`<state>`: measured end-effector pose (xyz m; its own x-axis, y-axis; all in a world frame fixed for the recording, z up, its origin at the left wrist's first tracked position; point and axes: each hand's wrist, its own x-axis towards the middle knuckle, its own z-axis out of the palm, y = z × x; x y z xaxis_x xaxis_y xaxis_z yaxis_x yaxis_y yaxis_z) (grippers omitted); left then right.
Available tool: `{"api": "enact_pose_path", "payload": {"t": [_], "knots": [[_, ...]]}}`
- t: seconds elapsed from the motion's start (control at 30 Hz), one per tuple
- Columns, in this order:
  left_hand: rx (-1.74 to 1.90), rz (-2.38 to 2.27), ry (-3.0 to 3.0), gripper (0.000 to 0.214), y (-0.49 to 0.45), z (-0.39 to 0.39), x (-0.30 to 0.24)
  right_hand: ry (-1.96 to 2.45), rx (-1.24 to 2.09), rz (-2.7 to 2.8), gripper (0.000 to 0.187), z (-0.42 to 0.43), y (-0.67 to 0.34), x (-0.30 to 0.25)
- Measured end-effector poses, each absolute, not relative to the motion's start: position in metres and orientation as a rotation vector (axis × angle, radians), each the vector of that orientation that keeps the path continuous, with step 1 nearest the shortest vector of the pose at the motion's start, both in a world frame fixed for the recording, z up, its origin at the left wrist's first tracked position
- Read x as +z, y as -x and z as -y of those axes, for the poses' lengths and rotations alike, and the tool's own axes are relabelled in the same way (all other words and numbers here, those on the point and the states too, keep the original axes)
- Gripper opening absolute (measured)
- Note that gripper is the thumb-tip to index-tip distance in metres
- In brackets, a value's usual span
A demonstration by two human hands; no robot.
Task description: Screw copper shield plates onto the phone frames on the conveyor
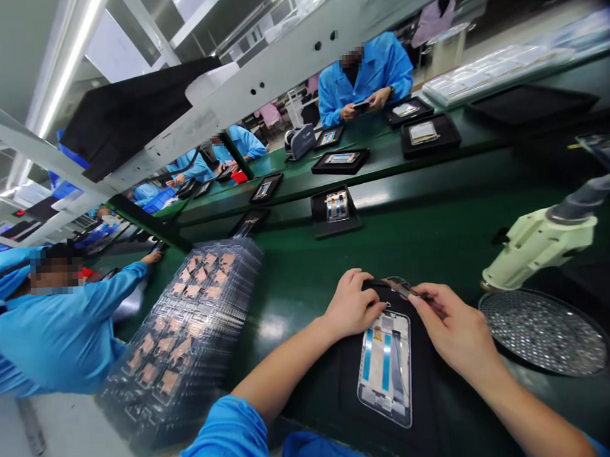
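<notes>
Right now I'm pinching a small flexible strip between the thumb and forefinger of my right hand, clamped tight on it and holding it just over the top edge of a black anti-static mat. My left hand is curling over that same edge beside the strip's other end, though I can't quite tell whether it's gripping the strip or only resting there.

Below my hands, one phone frame is lying on the mat with two blue bands showing on it. That much is sitting in place, while the one strip in my fingers isn't fitted to anything yet.

To my left, one stack of clear plastic trays is carrying rows of copper-coloured pieces, too many and too blurred for me to count. To my right, one round perforated metal dish is sitting under one cream-coloured overhead nozzle.

Across the green workbench, about seven black trays are lying in a line, most of them holding a phone part. At least four people are working along the bench, including one person in a blue gown handling a phone.
</notes>
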<state>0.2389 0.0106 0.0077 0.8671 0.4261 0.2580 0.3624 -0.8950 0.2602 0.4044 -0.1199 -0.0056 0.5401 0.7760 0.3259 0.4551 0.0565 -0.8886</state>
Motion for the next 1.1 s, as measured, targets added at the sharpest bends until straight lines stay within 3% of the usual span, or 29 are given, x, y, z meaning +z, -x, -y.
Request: {"api": "enact_pose_path", "payload": {"t": [0.17, 0.33, 0.63, 0.93, 1.1], "knots": [[0.532, -0.621, -2.843, 0.02, -0.225, 0.022, 0.019, 1.59, 0.308, 1.065, 0.049, 0.121, -0.405, -0.001], [0.225, -0.56, -2.875, 0.03, -0.219, 0.058, 0.026, 1.574, 0.344, 1.094, 0.047, 0.121, -0.403, -0.001], [-0.167, -0.675, -2.831, 0.021, -0.24, 0.048, 0.047, 1.59, 0.377, 1.134, 0.042, 0.118, -0.407, -0.004], [0.189, -0.588, -2.685, 0.011, -0.217, 0.049, 0.027, 1.557, 0.501, 1.394, 0.032, 0.126, -0.411, 0.0], [0.467, -0.416, -2.599, 0.02, -0.196, 0.061, 0.016, 1.603, 0.544, 1.556, 0.027, 0.13, -0.413, 0.0]]}}
